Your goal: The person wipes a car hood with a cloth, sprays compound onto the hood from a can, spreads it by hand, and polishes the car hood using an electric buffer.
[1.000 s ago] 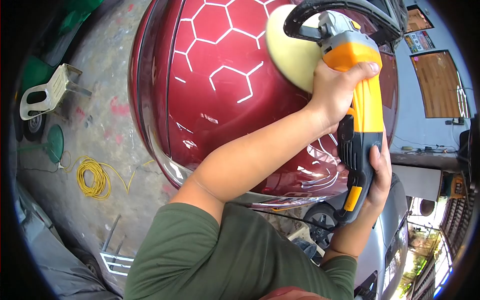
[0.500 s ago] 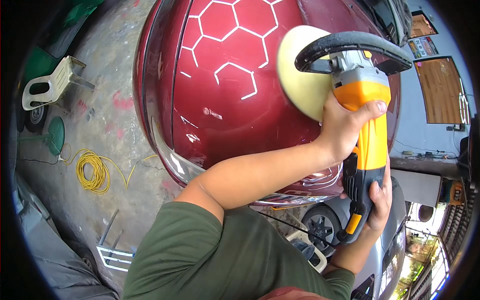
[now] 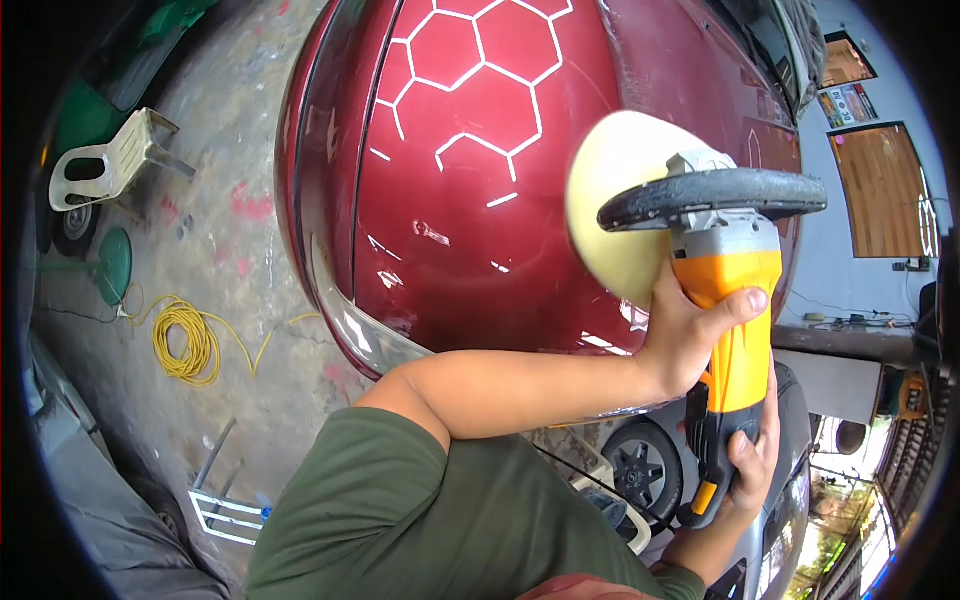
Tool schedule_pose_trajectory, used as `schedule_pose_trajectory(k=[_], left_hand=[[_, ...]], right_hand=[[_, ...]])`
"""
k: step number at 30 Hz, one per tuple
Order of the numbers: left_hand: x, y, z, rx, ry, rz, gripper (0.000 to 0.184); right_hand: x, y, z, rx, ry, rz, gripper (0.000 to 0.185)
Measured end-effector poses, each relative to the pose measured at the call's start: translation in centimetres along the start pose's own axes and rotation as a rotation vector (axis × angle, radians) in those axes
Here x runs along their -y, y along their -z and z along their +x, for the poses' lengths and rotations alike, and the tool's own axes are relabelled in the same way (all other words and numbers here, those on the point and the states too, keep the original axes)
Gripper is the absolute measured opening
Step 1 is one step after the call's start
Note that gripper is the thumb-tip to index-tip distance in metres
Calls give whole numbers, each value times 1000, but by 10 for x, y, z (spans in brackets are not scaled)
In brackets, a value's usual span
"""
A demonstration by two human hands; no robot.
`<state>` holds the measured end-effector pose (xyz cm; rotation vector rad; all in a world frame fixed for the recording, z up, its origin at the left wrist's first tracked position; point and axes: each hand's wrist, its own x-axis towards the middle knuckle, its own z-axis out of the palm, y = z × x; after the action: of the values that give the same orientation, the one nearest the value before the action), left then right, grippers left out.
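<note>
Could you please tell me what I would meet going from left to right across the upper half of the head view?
White plastic chair → white hexagonal outlines → pale yellow pad → orange-and-black polisher → brown wall panel.

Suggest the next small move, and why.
Perhaps glide the polisher leftward along the red panel: its pale pad appears to rest there, unobstructed surface lies to that side, and the left hand and right hand grip the tool.
</note>
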<state>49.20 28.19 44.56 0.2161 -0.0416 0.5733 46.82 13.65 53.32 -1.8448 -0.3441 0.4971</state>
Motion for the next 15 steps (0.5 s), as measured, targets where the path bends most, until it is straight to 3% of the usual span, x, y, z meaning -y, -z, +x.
schedule_pose_trajectory(k=[6,15], left_hand=[[8,1,7,32,-10,17,43],[-4,1,84,73,5,-7,33]], right_hand=[[5,5,1,-20,1,-41,121],[15,3,73,33,164,-61,99]])
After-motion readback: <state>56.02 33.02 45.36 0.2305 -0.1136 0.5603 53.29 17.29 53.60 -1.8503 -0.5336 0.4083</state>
